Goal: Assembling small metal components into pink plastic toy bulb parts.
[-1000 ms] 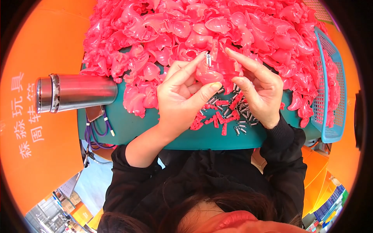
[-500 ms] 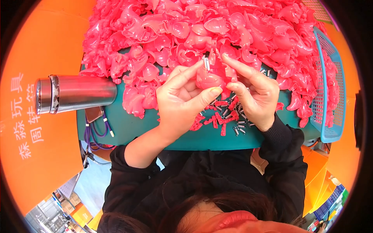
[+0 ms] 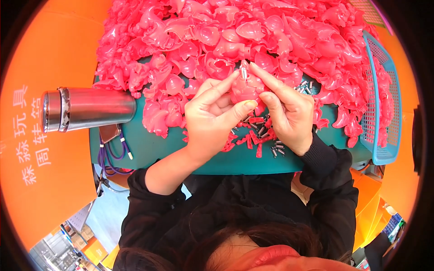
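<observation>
**Metal cylinder (image 3: 244, 72) at the far end of a pink moulded part (image 3: 246, 93)**

The pink part was between the two hands, in front of the chest. The left hand (image 3: 212, 110) had it pinched from the left, thumb low and forefinger up beside the cylinder, the other fingers loosely curled. The right hand (image 3: 288, 118) was half curled, its forefinger tip near the cylinder and its thumb at the part's right side; whether it gripped a second shell could not be told.

The step in hand looked like seating the cylinder in the moulding. The next move seemed to call for a steady left pinch and a light, square press from the right, lest the cylinder tip.

Small pink pieces (image 3: 258, 151) lay below the gap between the hands, loose metal cylinders (image 3: 306, 86) just beyond the right one. A heap of pink mouldings (image 3: 217, 27) spread beyond both.
</observation>
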A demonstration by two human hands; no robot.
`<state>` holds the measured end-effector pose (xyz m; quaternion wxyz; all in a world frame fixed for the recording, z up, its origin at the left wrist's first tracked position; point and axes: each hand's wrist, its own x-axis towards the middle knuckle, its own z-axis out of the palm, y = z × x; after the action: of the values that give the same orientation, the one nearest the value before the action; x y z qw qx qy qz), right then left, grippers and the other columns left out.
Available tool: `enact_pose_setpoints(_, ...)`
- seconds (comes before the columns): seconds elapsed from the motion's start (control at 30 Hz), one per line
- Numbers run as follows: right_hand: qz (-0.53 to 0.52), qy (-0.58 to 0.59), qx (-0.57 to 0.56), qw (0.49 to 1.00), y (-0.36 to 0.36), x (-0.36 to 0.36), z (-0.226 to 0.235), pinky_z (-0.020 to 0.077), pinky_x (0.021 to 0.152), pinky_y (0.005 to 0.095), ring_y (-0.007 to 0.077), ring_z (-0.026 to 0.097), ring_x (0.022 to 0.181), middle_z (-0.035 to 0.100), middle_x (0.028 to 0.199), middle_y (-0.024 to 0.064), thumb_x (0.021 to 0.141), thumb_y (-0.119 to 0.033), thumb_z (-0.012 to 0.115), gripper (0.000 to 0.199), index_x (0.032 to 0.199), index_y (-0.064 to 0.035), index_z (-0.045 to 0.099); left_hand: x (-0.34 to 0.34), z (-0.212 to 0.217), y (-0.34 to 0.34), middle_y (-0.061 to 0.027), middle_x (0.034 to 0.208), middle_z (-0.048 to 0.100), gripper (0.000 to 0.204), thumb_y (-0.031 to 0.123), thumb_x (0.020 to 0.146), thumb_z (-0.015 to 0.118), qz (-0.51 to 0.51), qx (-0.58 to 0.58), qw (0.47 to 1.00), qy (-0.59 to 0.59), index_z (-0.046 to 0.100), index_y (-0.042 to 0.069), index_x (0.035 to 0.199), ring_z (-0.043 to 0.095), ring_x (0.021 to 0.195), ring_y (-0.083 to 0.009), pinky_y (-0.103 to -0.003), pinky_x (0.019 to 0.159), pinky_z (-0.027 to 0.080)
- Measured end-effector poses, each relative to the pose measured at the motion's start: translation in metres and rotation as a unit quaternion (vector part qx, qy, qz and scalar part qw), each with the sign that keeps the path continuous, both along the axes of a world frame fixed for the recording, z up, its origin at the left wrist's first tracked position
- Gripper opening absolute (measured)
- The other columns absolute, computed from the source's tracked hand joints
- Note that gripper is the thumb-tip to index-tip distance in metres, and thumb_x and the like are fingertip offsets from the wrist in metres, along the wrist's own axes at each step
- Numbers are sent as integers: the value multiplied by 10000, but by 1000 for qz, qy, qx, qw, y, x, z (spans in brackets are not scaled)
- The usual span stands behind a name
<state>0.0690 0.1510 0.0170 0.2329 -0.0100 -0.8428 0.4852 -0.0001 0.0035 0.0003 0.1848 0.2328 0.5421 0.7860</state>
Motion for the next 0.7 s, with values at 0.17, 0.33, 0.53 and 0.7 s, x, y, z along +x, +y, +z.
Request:
enact_pose_setpoints(0.17,10,-7,15,1000,-4,-3,3,483,902,372,290,637,1016,621,1144,179,885,-45,538,377,1262,-31,541,-2,3,0,-85,1061,541,424,-57,825,639,6,5,998,-67,506,-96,1226,610,989,-192,-298,849,532)
enact_pose_setpoints(0.33,17,39,45,998,-2,-5,-3,398,1002,471,313,623,1035,606,1162,192,886,-40,513,391,1277,-31,521,-6,6,-2,-114,1065,627,333,40,892,597,-26,22,975,-222,546,-54,1208,630,934,-161,-284,798,532)
enact_pose_setpoints(0.53,37,-31,-82,996,-1,-3,-6,514,694,266,222,688,847,636,1096,203,839,29,495,434,1266,-34,540,-4,11,-4,-113,1054,640,300,101,923,565,-24,32,977,-211,561,-51,1182,638,914,-165,-302,808,542)
enact_pose_setpoints(0.7,57,-25,-133,989,4,-7,-10,516,726,272,209,687,858,662,1033,199,823,-71,620,439,1252,-18,545,-7,12,0,-119,1077,630,308,102,924,563,-45,16,968,-246,547,-69,1179,622,963,-168,-303,848,528)
